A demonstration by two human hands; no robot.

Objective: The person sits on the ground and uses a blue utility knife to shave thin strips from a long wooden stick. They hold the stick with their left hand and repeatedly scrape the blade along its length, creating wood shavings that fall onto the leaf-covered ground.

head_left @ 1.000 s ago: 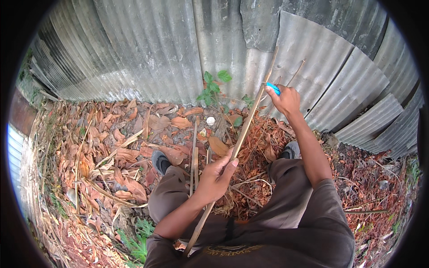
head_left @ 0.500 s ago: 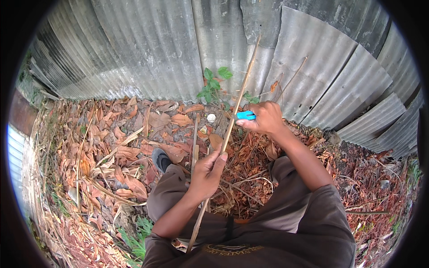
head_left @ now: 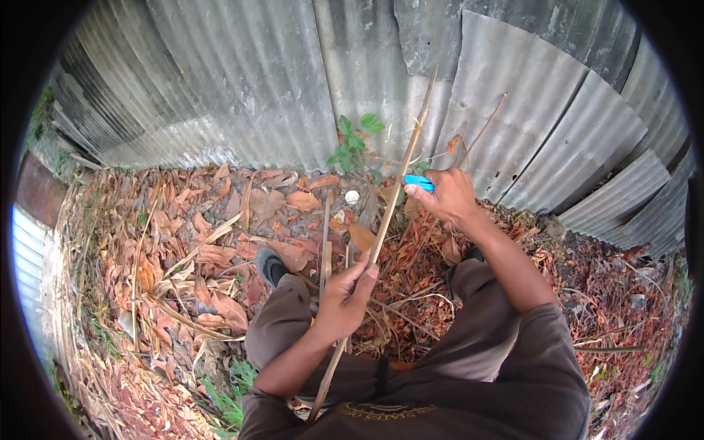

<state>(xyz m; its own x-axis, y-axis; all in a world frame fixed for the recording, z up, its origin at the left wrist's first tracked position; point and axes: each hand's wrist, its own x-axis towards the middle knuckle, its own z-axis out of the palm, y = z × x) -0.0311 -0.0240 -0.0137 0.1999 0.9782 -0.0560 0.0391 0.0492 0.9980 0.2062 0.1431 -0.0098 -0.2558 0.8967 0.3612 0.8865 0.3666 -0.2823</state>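
The stick [head_left: 388,220] is held by the left hand [head_left: 345,299] around its lower half. Just right of its upper half, a tool [head_left: 419,182] is held by the right hand [head_left: 449,195]. Left of it, a plant [head_left: 350,147] and fallen leaves [head_left: 229,311] are seen; behind it, a fence [head_left: 242,81].

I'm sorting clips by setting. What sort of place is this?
Outdoors, probably a yard edge or narrow strip beside a fence: corrugated metal sheets stand ahead, dry brown leaves litter the soil, and a green plant grows there.

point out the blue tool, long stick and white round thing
Blue tool [head_left: 420,182]: head view, on its visible blue part
Long stick [head_left: 391,213]: head view, near its mid-length
White round thing [head_left: 352,197]: head view, its middle
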